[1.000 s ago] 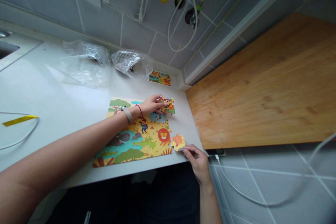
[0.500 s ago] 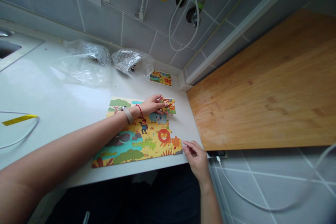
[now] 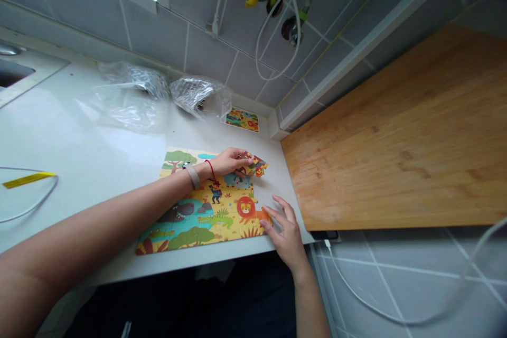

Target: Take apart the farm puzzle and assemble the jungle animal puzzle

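A jigsaw puzzle (image 3: 216, 216) of cartoon animals lies on the white counter, largely joined, with its upper part behind my left arm. My left hand (image 3: 232, 162) is closed on a few loose puzzle pieces (image 3: 258, 165), held above the puzzle's upper right. How many pieces there are I cannot tell. At the lower right, my right hand (image 3: 285, 235) has its fingers apart. The thumb and a fingertip touch the edge puzzle piece (image 3: 264, 215) with the lion's orange body, partly covering it.
A small picture card (image 3: 242, 119) lies near the back wall. Crumpled clear plastic bags (image 3: 198, 95) sit left of it. A wooden board (image 3: 388, 153) bounds the right side. A white cable with a yellow tag (image 3: 29, 180) lies at far left, and a sink (image 3: 16, 74) is behind it.
My right hand has moved left onto the lion-body piece, its fingers spreading. The pieces in my left hand have tilted and dropped slightly. The view has shifted a little.
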Tool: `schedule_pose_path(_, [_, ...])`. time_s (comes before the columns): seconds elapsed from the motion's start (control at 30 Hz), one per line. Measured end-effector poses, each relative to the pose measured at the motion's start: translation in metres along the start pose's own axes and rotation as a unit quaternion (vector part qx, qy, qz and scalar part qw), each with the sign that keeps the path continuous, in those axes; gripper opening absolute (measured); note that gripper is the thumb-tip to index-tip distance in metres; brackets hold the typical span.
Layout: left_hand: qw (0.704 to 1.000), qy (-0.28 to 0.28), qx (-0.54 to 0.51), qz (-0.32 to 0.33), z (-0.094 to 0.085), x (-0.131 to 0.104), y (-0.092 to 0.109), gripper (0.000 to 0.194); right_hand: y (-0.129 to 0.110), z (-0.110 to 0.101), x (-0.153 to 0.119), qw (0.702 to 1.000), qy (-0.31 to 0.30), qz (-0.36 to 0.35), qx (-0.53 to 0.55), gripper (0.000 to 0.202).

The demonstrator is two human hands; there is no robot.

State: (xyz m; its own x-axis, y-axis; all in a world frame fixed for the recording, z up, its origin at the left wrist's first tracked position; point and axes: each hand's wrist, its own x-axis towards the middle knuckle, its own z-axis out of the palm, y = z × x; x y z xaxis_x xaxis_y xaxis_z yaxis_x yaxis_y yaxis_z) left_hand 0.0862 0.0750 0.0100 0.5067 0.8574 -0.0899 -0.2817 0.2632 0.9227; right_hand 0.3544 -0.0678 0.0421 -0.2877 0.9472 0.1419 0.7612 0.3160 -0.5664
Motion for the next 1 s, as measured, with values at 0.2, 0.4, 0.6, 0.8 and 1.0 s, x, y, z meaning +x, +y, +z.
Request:
schedule_pose_path(0.2, [0.998, -0.057, 0.034, 0.021, 0.000, -0.003, 0.000, 0.065, -0.027, 0.007, 0.041, 0.993, 0.088, 0.001, 0.083, 0.032])
schedule_pose_path(0.4, [0.992, -0.097, 0.053, 0.061, 0.005, -0.005, 0.002, 0.053, -0.025, 0.030, 0.061, 0.979, 0.105, 0.034, 0.171, 0.033])
schedule_pose_path(0.6, [0.994, -0.053, 0.082, 0.043, 0.005, -0.001, -0.002, 0.056, -0.001, 0.034, 0.045, 0.965, 0.148, 0.086, 0.199, 0.031])
schedule_pose_path(0.8, [0.995, -0.037, 0.091, 0.026, 0.003, 0.003, -0.008, 0.059, 0.018, 0.031, 0.014, 0.972, 0.155, 0.135, 0.117, 0.040])
schedule_pose_path(1.0, [0.996, -0.022, 0.077, 0.026, 0.005, 0.001, -0.007, 0.058, 0.009, 0.034, 0.008, 0.982, 0.165, 0.082, 0.042, 0.036])
